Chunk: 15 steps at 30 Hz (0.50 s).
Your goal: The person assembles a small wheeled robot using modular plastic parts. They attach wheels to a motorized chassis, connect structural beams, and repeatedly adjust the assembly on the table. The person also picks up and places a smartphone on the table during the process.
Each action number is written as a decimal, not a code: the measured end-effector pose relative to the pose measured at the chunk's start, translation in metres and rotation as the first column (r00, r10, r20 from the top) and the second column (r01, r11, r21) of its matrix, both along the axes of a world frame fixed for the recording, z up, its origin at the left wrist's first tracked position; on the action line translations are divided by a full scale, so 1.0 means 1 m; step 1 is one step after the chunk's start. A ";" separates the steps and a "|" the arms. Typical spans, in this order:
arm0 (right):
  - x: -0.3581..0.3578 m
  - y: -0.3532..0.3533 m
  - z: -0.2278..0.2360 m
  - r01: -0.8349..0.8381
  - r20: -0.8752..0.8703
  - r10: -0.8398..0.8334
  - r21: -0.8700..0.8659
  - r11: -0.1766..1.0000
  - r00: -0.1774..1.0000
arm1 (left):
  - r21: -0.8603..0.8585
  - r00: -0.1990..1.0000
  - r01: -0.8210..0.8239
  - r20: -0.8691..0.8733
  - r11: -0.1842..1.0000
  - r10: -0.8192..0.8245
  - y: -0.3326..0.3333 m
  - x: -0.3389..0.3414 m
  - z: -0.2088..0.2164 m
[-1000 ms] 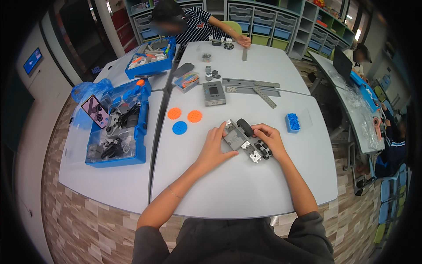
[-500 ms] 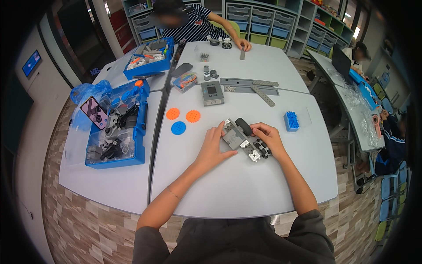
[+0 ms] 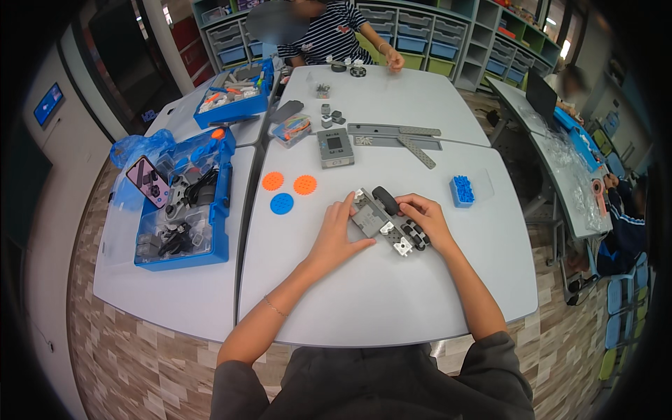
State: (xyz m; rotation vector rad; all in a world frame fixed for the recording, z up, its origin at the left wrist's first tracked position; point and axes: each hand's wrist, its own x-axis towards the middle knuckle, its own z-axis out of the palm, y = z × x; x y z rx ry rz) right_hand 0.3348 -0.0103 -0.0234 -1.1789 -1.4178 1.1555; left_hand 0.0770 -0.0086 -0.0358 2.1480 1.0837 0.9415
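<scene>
A grey wheeled robot chassis (image 3: 370, 221) with white corner connectors lies slanted in front of me. My left hand (image 3: 339, 233) grips its left side, fingers at the far end and thumb along the near edge. On its right side are a black rubber wheel (image 3: 384, 200) and, nearer to me, a roller wheel (image 3: 416, 235). My right hand (image 3: 425, 217) is closed between the two wheels, thumb and fingertips pressed against the black wheel; whether a small part is pinched there is hidden. Left of the chassis lie two orange gears (image 3: 305, 185) and a blue disc gear (image 3: 281, 204).
A grey control brick (image 3: 336, 148), perforated beams (image 3: 418, 152) and a box of coloured pieces (image 3: 292, 130) lie beyond. A box of blue pins (image 3: 462, 191) is at the right. Blue kit bins (image 3: 222, 246) and a propped phone (image 3: 148, 181) stand left. A person sits across the table.
The person across has leaned to the right and lifted a hand off the grey strip by the table edge. My hands and the chassis stay nearly still; the view has shifted slightly.
</scene>
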 end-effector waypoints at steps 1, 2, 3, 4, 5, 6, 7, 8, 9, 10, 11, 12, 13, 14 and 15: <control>0.000 0.000 0.000 -0.001 0.003 0.001 -0.001 1.000 1.000 | 0.006 1.000 -0.010 0.005 1.000 0.010 0.000 0.000 0.000; 0.000 0.000 0.000 0.000 0.008 0.000 0.006 1.000 1.000 | 0.013 1.000 -0.020 0.010 1.000 0.020 0.000 0.000 0.000; 0.000 0.000 0.000 -0.003 0.013 0.003 0.000 1.000 1.000 | 0.011 1.000 -0.020 0.008 1.000 0.020 0.000 0.000 0.000; 0.000 0.001 0.000 -0.005 0.019 0.005 0.002 1.000 1.000 | 0.010 1.000 -0.020 0.006 1.000 0.019 0.000 0.000 0.000; 0.000 0.001 0.000 0.001 0.036 -0.001 0.005 1.000 0.999 | 0.010 1.000 -0.019 0.004 1.000 0.019 0.001 0.000 0.001; 0.000 0.001 0.000 -0.005 0.023 0.005 0.005 1.000 1.000 | 0.001 1.000 -0.009 -0.001 1.000 0.009 0.001 0.000 0.001; 0.000 0.001 0.000 -0.005 0.020 0.005 0.005 1.000 1.000 | -0.009 1.000 0.000 -0.005 1.000 0.000 0.000 0.000 0.001; 0.000 0.001 -0.001 -0.003 0.024 0.003 0.013 1.000 1.000 | -0.018 1.000 0.009 -0.009 1.000 -0.009 0.000 0.000 0.002; 0.000 0.001 0.000 -0.003 0.019 0.003 0.006 1.000 1.000 | -0.015 1.000 0.011 -0.008 1.000 -0.011 0.001 0.000 0.002; 0.000 0.000 0.000 -0.002 0.021 0.002 0.006 1.000 1.000 | -0.012 1.000 0.012 -0.007 1.000 -0.012 0.001 0.000 0.002; 0.000 0.000 0.000 0.001 0.030 -0.001 0.011 1.000 1.000 | -0.017 1.000 0.011 -0.009 1.000 -0.011 0.001 0.000 0.002; 0.000 0.000 0.000 -0.003 0.017 0.003 0.008 1.000 1.000 | -0.009 1.000 0.013 -0.007 1.000 -0.013 0.001 0.000 0.002; 0.000 0.000 0.000 -0.005 0.011 0.005 0.010 1.000 1.000 | -0.008 1.000 0.012 -0.009 1.000 -0.012 0.000 0.000 0.002; -0.001 0.000 0.000 -0.007 0.004 0.007 0.012 1.000 1.000 | -0.015 1.000 0.008 -0.017 1.000 -0.008 0.001 -0.001 0.002; -0.001 0.000 0.000 -0.007 0.004 0.007 0.006 1.000 1.000 | -0.008 1.000 0.011 -0.011 1.000 -0.011 0.001 -0.001 0.001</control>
